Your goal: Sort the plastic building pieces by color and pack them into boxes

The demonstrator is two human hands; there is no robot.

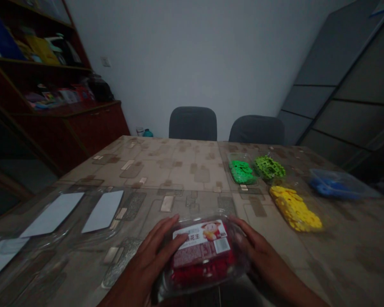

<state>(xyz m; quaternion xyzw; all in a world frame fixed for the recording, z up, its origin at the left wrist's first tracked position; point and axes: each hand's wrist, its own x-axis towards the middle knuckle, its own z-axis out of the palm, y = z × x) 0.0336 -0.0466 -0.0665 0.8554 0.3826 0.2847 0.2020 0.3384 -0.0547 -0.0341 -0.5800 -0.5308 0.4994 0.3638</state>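
Near the front edge of the table, a clear plastic clamshell box [205, 260] with red contents and a printed label on its lid sits between my hands. My left hand [156, 247] grips its left side, the thumb lying over the lid by the label. Against the right side presses my right hand [259, 245], its fingers around the corner and partly hidden by the box. The red contents are too dim to make out.
On the right stand clear containers of green pieces [242, 171], lime pieces [269, 167], yellow pieces [296, 209] and blue pieces [334, 187]. White cards [104, 211] lie in clear trays on the left. Two chairs [193, 123] stand beyond the table [185, 166].
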